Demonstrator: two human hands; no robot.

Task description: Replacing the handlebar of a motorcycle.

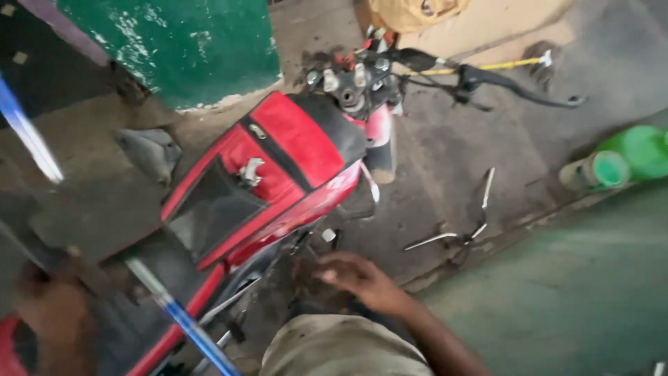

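1. Right hand (355, 277) reached down beside the red motorcycle (278, 174), near its engine area under the fuel tank (296, 150); fingers curled, but couldn't tell if they pinched anything.
2. Left hand (49, 306) sat at bottom left by the seat (111, 292), fist-like around a dark part; blurred, so grip unclear.
3. Bike lay between both hands, long axis running bottom left to top right, handlebar (445, 73) end pointing away from the person.
4. A blue rod (184, 317) crossed the seat area btw. the hands.
5. On the floor to the right: several wrenches (459, 223), well apart from the right hand; a green bottle (619, 160) on its side farther right.
6. Green wall block (181, 49) stood behind the bike.
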